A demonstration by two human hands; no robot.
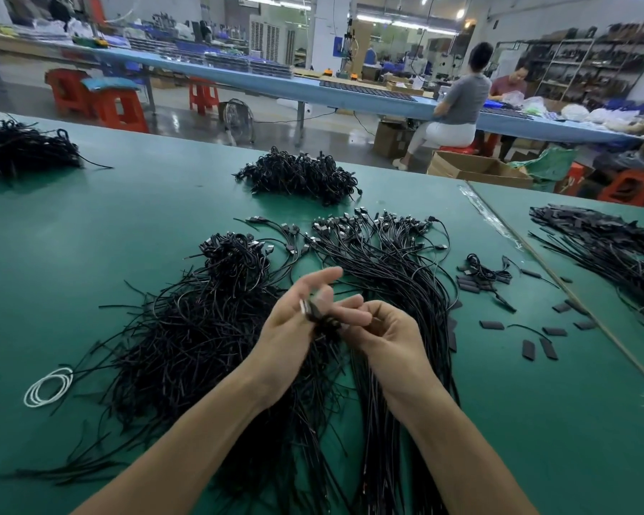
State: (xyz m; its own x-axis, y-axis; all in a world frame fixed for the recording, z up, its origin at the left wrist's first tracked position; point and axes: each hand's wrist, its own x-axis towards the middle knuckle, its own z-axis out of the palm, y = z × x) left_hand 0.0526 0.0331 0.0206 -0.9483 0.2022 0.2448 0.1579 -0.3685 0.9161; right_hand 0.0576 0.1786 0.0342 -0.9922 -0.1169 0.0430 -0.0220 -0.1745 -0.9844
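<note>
Over the green table (90,254), my left hand (294,321) holds a small bunch of black cable ends (318,315) against its palm, fingers stretched forward and blurred. My right hand (383,328) meets it from the right, fingers curled, pinching at the same bunch. Beneath the hands lie two heaps: a tangled pile of black cables (201,328) on the left and a fanned bundle of cables with USB plugs (380,247) on the right. What exactly the right fingers pinch is hidden.
Short black sleeve pieces (536,347) lie scattered to the right. A white wire coil (47,386) sits at the left. More cable piles lie at the far centre (302,174), far left (19,150) and right (610,247). People sit at a blue bench (350,92) behind.
</note>
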